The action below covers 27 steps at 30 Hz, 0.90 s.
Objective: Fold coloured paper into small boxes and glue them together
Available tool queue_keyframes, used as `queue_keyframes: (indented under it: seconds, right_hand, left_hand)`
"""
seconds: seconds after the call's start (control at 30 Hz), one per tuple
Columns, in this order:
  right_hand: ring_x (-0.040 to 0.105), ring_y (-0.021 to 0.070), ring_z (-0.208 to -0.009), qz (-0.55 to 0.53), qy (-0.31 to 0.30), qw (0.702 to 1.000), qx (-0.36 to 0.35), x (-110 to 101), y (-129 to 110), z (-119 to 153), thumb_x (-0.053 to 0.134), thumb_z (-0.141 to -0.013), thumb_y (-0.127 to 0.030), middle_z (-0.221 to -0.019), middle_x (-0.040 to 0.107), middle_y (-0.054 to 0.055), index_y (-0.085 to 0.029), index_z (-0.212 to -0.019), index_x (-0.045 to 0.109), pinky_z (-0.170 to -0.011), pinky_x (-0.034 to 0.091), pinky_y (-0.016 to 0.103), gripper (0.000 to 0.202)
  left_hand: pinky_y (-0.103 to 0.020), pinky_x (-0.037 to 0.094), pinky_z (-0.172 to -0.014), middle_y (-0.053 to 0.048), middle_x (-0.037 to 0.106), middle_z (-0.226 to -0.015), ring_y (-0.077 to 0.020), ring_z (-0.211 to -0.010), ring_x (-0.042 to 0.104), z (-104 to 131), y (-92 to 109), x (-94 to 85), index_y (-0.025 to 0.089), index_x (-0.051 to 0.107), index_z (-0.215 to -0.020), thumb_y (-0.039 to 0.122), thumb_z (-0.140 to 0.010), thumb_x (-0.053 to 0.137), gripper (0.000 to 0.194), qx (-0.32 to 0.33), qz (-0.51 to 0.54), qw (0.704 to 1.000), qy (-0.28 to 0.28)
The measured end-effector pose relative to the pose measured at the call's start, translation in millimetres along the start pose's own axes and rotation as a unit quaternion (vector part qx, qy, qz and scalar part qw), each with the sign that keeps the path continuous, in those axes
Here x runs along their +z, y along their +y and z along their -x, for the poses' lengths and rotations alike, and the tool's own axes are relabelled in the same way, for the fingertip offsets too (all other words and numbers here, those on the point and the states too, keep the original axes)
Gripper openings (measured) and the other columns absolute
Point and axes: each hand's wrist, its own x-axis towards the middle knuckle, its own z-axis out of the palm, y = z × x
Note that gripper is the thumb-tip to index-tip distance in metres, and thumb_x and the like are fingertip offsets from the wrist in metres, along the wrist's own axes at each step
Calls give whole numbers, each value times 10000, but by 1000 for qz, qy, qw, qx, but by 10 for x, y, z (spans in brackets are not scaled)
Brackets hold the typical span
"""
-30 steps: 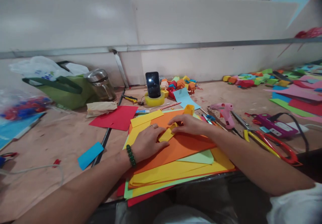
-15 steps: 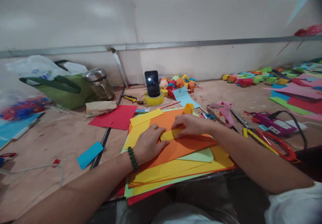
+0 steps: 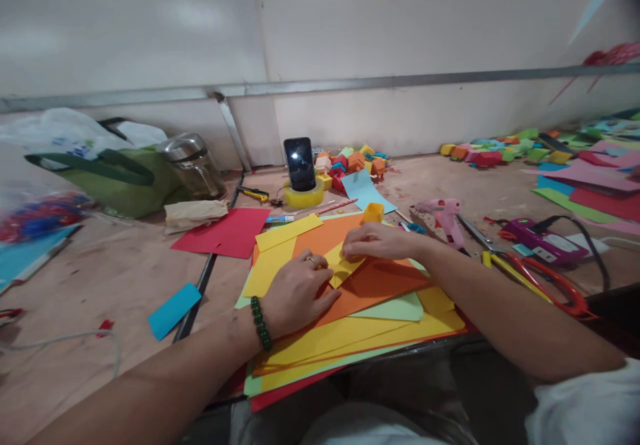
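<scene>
A small yellow paper strip point(image 3: 345, 270), now with slanted fold edges, lies on an orange sheet point(image 3: 385, 286). My left hand point(image 3: 300, 292), with a ring and a green bead bracelet, holds the strip's left side down, its thumb set apart from the fingers. At the strip's upper right, my right hand point(image 3: 373, 240) has its fingers curled and pressed onto the paper; its fingertips are partly hidden. Just beyond that hand stands a small folded yellow paper box point(image 3: 373, 212). Another yellow strip point(image 3: 289, 233) lies at the upper left of the stack.
Yellow, green and red sheets point(image 3: 350, 345) lie underneath. A phone point(image 3: 300, 164) leans in a tape roll point(image 3: 304, 195), near several paper cubes point(image 3: 356, 162). On the right are a pink glue gun point(image 3: 445, 217), scissors point(image 3: 545, 278) and a purple power strip point(image 3: 550, 240). A jar point(image 3: 193, 165) stands left.
The yellow strip has gone from lying flat and straight to being folded at an angle between my hands. My right hand has curled more, and my left hand has shifted slightly on the paper.
</scene>
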Motion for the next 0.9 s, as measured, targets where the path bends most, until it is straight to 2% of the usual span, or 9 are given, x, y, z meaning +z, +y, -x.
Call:
queue_keyframes:
  seconds: [0.07, 0.13, 0.27, 0.37, 0.5, 0.67, 0.77, 0.83, 0.9]
  right_hand:
    - [529, 133, -629, -4, 50, 997, 62, 64, -11, -82, 501, -832, -385, -665, 598, 16, -153, -677, 607, -560, 383, 241, 299]
    - [532, 131, -637, 17, 94, 989, 113, 151, -21, -173, 596, -769, -380, -684, 613, 8, -161, -692, 596, -546, 366, 230, 232]
    - [574, 146, -660, 99, 120, 971, 179, 242, 6, -300, 702, -673, -391, -766, 674, 13, -186, -739, 617, -523, 342, 227, 232]
    - [594, 148, -701, 120, 121, 970, 175, 191, 126, -331, 697, -688, -346, -813, 691, 16, -192, -765, 631, -545, 363, 219, 184]
    - [595, 151, -720, 124, 123, 969, 174, 80, 312, -309, 662, -721, -252, -828, 691, 36, -176, -791, 649, -577, 384, 219, 104]
    - [589, 143, -712, 130, 120, 969, 170, 19, 333, -236, 596, -769, -177, -804, 681, 34, -170, -794, 645, -590, 385, 215, 55]
    - [580, 142, -690, 127, 110, 972, 165, 9, 300, -198, 601, -806, -300, -781, 670, 29, -176, -786, 627, -573, 378, 220, 128]
    - [574, 145, -682, 127, 102, 974, 158, 7, 296, -185, 658, -760, -432, -797, 665, 26, -184, -817, 616, -560, 375, 224, 258]
    - [569, 143, -677, 127, 87, 977, 148, 0, 307, -183, 723, -678, -492, -811, 658, 22, -187, -857, 606, -560, 378, 224, 372]
  left_hand:
    - [-375, 488, -789, -100, 652, -874, -247, -895, 562, -7, 35, -14, 166, 684, -779, 308, -860, 545, 215, -13, -2, 1000, -10]
    - [-367, 490, -770, -96, 637, -834, -244, -878, 564, -16, 57, -21, 170, 674, -743, 294, -845, 558, 198, -28, 0, 1000, -11]
    - [-383, 491, -787, -112, 632, -905, -254, -906, 569, -30, 44, -7, 168, 672, -768, 307, -807, 593, 165, -52, 13, 999, 11]
    - [-399, 485, -822, -128, 638, -987, -264, -938, 571, -32, 31, -6, 158, 682, -848, 305, -796, 601, 177, -59, 21, 998, 8]
    - [-394, 478, -806, -119, 646, -924, -255, -886, 579, -23, 66, -47, 160, 700, -853, 304, -828, 566, 198, -62, -3, 998, -27]
    - [-384, 467, -780, -110, 628, -871, -253, -862, 568, -13, 107, -91, 167, 689, -833, 314, -849, 539, 210, -50, -35, 997, -47]
    - [-365, 466, -757, -100, 602, -850, -243, -845, 557, -24, 97, -82, 165, 657, -812, 303, -842, 534, 188, -49, -40, 997, -48]
    - [-364, 466, -753, -99, 588, -862, -244, -845, 547, -37, 85, -65, 159, 645, -864, 286, -829, 529, 175, -47, -43, 997, -43]
    - [-370, 465, -764, -101, 578, -884, -250, -857, 540, -49, 77, -46, 156, 639, -986, 269, -818, 520, 235, -35, -43, 998, -39]
